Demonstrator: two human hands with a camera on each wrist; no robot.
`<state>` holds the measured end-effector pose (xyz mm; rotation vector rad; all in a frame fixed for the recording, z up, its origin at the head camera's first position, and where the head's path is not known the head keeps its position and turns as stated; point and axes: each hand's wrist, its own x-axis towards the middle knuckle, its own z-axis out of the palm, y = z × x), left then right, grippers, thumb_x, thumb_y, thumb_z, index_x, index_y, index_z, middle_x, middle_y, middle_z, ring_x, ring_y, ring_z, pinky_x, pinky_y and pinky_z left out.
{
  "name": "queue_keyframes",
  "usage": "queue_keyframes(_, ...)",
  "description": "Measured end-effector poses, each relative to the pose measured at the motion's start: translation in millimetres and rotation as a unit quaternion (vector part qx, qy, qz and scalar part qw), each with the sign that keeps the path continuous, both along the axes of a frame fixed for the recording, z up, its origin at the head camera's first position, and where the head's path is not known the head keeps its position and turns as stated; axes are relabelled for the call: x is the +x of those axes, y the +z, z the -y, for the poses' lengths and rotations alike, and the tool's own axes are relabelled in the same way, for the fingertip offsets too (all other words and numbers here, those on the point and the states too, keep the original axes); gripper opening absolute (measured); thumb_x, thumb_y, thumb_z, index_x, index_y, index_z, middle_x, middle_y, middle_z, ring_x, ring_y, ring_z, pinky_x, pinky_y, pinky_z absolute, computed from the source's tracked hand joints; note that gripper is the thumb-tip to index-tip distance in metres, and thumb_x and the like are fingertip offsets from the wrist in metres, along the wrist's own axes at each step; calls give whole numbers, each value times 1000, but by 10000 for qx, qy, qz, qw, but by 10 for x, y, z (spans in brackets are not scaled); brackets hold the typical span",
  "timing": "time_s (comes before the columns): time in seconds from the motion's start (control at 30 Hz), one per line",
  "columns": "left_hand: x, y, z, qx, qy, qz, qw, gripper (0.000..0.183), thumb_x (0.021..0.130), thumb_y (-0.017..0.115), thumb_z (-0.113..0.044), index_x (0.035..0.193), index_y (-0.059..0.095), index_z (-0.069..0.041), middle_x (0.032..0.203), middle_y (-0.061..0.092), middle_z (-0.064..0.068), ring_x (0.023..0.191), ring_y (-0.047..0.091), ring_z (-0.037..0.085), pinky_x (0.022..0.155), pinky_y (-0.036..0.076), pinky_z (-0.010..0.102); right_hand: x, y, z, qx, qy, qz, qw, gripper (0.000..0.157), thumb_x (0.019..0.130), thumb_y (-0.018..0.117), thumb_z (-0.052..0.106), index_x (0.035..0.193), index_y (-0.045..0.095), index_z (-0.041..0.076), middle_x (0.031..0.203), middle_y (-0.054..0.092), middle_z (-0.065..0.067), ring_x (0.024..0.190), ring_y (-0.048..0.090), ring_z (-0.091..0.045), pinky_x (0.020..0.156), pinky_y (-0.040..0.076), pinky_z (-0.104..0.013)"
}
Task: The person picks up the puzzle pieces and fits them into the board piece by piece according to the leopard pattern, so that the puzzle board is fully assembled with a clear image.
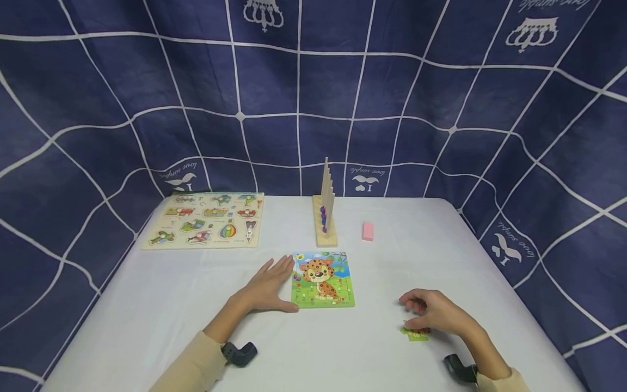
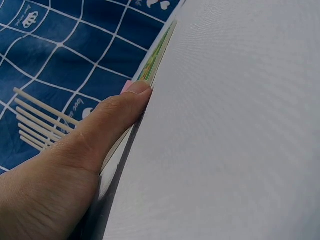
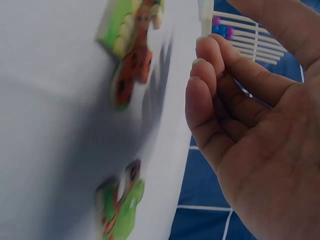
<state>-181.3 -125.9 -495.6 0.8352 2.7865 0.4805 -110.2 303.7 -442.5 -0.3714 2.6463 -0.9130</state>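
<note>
In the head view a square leopard puzzle board (image 1: 343,296) lies in the middle of the table. My left hand (image 1: 268,286) lies palm down at its left side, fingers spread, with fingertips at the left edge and thumb tip by the near left corner. The left wrist view shows the left thumb (image 2: 107,122) against the edge of the board (image 2: 156,55). To the right, my right hand (image 1: 437,311) hovers over small puzzle pieces (image 1: 418,337), fingers loosely bent. In the right wrist view two spotted green-and-orange pieces, an upper piece (image 3: 134,65) and a lower piece (image 3: 127,212), lie apart from the fingers (image 3: 200,102).
A wooden peg puzzle board (image 1: 176,238) with vehicle pictures lies at the back left. Behind the leopard board stands a wooden rack of upright rods (image 1: 327,198) with purple and blue beads. A pink block (image 1: 368,231) is beside it. A blue checked curtain (image 1: 323,81) surrounds the white table (image 1: 338,348).
</note>
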Motion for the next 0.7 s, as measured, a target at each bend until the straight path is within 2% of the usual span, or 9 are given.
queue_keyframes(0.27, 7, 5, -3, 19, 34, -11, 10000, 127, 65, 62, -84, 155, 18, -6, 164, 10, 6, 154, 9, 21, 126, 5, 46, 152, -29, -149, -54, 25, 83, 9999, 52, 68, 87, 26, 110, 67, 2, 86, 60, 1, 74, 49, -1, 62, 44, -18)
queue_keyframes(0.47, 8, 15, -8, 25, 31, 4, 10000, 127, 65, 62, -84, 156, 17, -6, 164, 9, 5, 154, 8, 20, 126, 4, 45, 258, -32, -210, 196, -179, 307, 9992, 58, 62, 90, 26, 110, 66, 4, 88, 58, 0, 77, 47, -3, 64, 43, -20)
queue_keyframes(0.7, 9, 22, -10, 13, 27, 25, 10000, 127, 65, 62, -84, 155, 17, -6, 164, 10, 6, 154, 9, 21, 126, 5, 45, 304, -61, -228, 224, -410, 314, 9984, 57, 59, 91, 20, 107, 66, 4, 85, 57, -1, 75, 46, -5, 61, 42, -20)
